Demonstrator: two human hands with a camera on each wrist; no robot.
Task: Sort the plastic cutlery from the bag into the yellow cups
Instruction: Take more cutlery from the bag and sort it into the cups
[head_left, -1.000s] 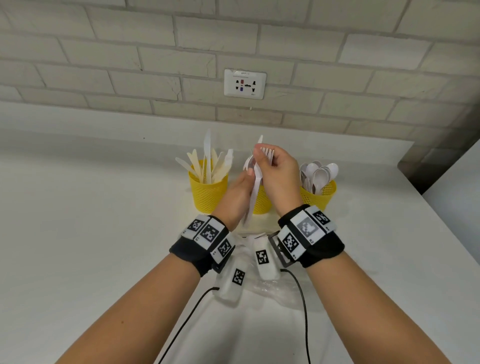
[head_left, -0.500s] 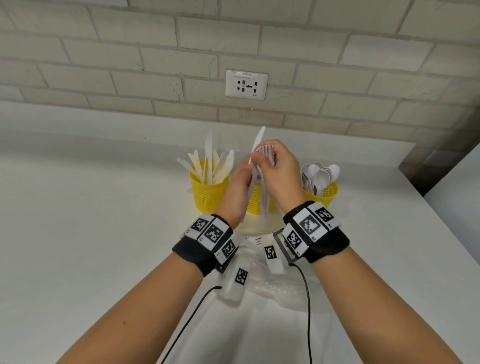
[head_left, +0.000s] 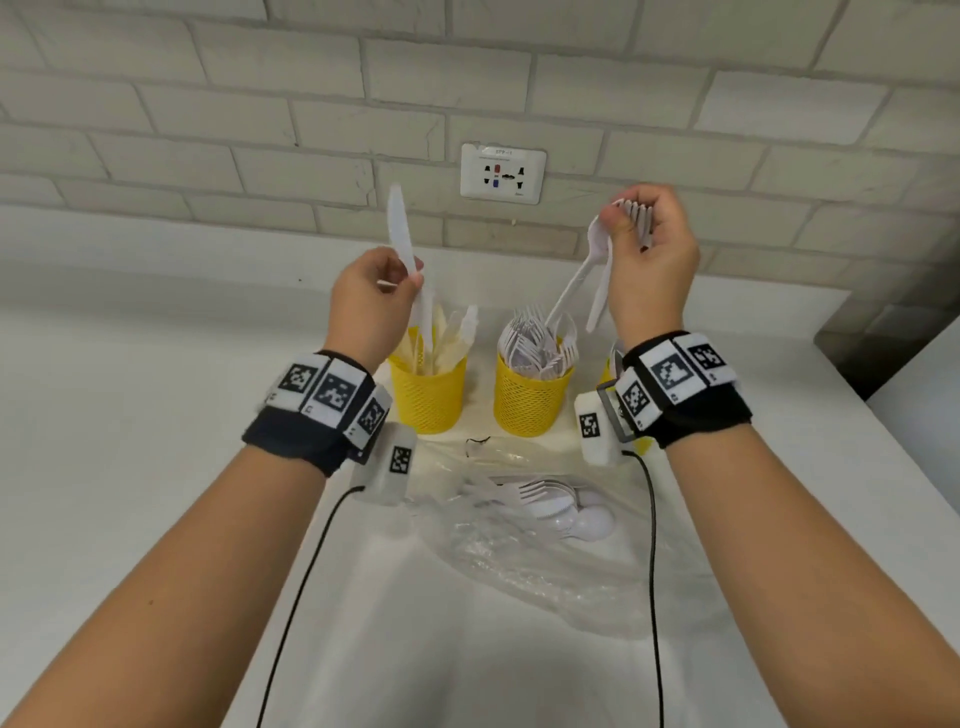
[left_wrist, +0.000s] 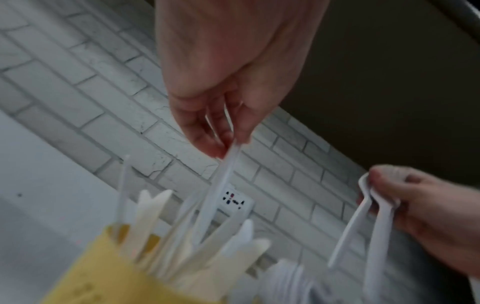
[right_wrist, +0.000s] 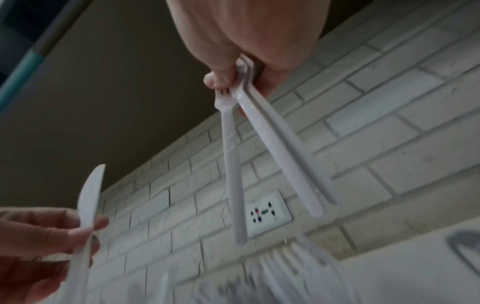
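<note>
My left hand (head_left: 410, 275) pinches a white plastic knife (head_left: 400, 228) blade up, its handle reaching down into the left yellow cup (head_left: 428, 395), which is full of knives. In the left wrist view the same knife (left_wrist: 221, 189) hangs from my fingertips above that cup (left_wrist: 109, 275). My right hand (head_left: 628, 223) grips a small bunch of cutlery (head_left: 597, 270), a fork and a spoon among it, handles dangling over the middle cup (head_left: 532, 400) of forks. The right wrist view shows the fork (right_wrist: 231, 164) held by its head. A third cup (head_left: 605, 373) is mostly hidden behind my right wrist.
The clear plastic bag (head_left: 545, 561) lies on the white counter (head_left: 130, 467) in front of the cups, with several forks and spoons (head_left: 561, 509) still in it. A brick wall with a socket (head_left: 503, 174) stands close behind. The counter ends at the right.
My hands were together in front of the middle cup. The left has drawn the knife out of the bunch and moved left over the knife cup; the right has moved right and up.
</note>
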